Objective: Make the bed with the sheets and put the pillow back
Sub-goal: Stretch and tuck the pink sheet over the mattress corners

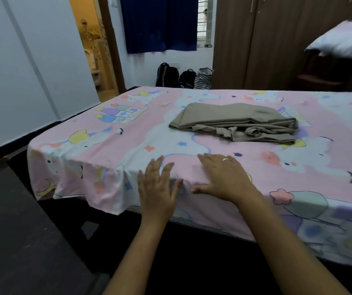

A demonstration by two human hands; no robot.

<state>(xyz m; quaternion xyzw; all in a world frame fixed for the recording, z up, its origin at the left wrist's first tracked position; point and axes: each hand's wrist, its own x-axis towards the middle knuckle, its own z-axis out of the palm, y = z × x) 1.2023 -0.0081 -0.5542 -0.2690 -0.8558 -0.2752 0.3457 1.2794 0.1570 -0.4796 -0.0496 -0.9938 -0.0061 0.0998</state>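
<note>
Left grip (158,186): opened flat with the fingers straight and spread; nothing is clasped. The palm is laid on the sheet (128,133) at the near edge of the bed (192,222).
Right grip (226,177): also opened flat and pressed on the sheet just at 3 o'clock of the left one, fingers pointed to 10 o'clock. Nothing is held. A ring (226,159) is worn on one finger.
Sheet: pink and white with cartoon prints, spread over the whole bed top. It is draped over the near edge and the corner at 9 o'clock, and a small pucker is gathered between the two thumbs.
Cloth (234,122): a khaki piece, loosely folded, laid on the sheet at 1 o'clock of the hands and well apart from them.
Pillow (345,39): white and blurred, seen off the bed at 2 o'clock, set on a dark chair (320,79).
Bags (168,75): three are stood on the floor beyond the far edge of the bed at 12 o'clock, against the wall.
Curtain (160,22): dark blue, hung above the bags.
Wardrobe (256,39): brown doors, placed at 1 o'clock behind the bed.
Doorway (92,50): left open at 11 o'clock; a lit room is seen through it.
</note>
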